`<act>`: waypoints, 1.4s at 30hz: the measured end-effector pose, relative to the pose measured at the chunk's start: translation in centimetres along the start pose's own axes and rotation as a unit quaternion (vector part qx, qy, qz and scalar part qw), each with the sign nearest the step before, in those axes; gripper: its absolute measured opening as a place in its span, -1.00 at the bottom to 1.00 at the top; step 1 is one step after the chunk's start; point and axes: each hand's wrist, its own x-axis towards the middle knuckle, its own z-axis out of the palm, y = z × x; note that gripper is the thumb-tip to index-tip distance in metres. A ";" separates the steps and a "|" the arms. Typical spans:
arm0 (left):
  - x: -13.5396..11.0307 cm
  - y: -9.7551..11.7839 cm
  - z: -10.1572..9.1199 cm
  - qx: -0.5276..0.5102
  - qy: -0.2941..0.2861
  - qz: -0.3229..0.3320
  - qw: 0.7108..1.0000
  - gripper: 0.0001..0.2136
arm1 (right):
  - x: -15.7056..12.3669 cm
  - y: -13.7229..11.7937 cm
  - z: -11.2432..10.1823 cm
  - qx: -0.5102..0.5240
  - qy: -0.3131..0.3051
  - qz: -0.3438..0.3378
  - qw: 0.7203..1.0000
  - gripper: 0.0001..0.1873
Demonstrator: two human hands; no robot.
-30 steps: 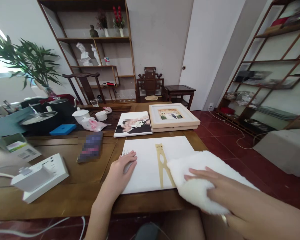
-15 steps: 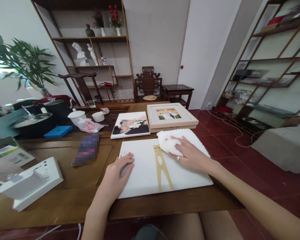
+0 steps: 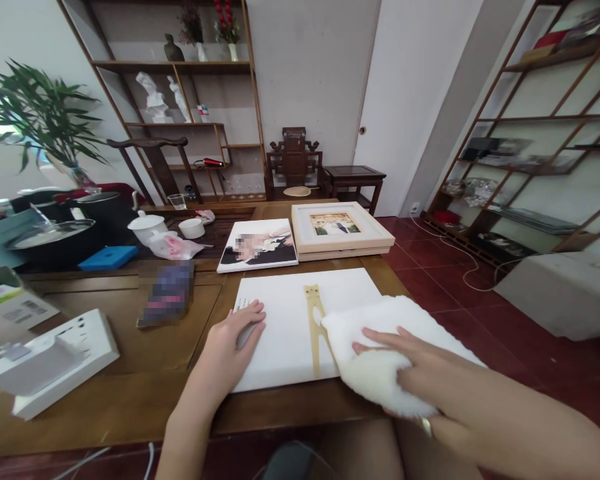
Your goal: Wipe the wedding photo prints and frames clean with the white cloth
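Observation:
A flat white panel (image 3: 280, 333) lies on the wooden table, with a tan, forked stand leg (image 3: 311, 320) flat on its middle. My left hand (image 3: 237, 337) rests on the panel's left edge, fingers stretched out and holding nothing. In my right hand (image 3: 415, 367) is a fluffy white cloth (image 3: 380, 320), bunched under the palm and fingers. The cloth covers the panel's right part and hangs past its near right corner. Small dark print beside my left fingertips is too small to read.
Behind the panel lie a photo print panel (image 3: 260, 243) and a light wooden picture frame (image 3: 380, 237). At left are a white power strip (image 3: 70, 373), a blurred-out dark item (image 3: 167, 293), a blue block (image 3: 109, 257), a white lidded bowl (image 3: 147, 227) and a dark pan (image 3: 55, 243).
My right hand has drawn the cloth toward me and to the right, from the panel's upper right to its near right corner. My left hand stays on the left edge.

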 end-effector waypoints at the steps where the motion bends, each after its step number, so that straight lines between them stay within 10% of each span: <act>1: 0.0 0.0 0.0 -0.001 0.000 -0.001 1.000 -0.80 | 0.6 0.3 -0.2 0.004 0.000 0.004 1.000 -0.73; 12: 0.0 0.1 -0.1 -0.004 0.001 0.000 1.000 -0.80 | 12.1 4.7 0.4 -0.009 0.193 -0.016 0.981 -0.74; 26: -0.1 0.0 0.0 -0.010 -0.003 -0.008 1.000 -0.80 | 1.0 -0.6 1.8 0.004 0.050 -0.002 0.999 -0.72; 37: 0.0 -0.1 0.0 -0.008 -0.015 -0.014 1.000 -0.80 | 11.7 2.9 0.5 0.007 0.193 -0.014 0.981 -0.71; 42: 0.0 0.0 -0.1 -0.010 -0.015 -0.014 1.000 -0.81 | 11.3 1.9 1.6 -0.021 0.185 -0.035 0.982 -0.73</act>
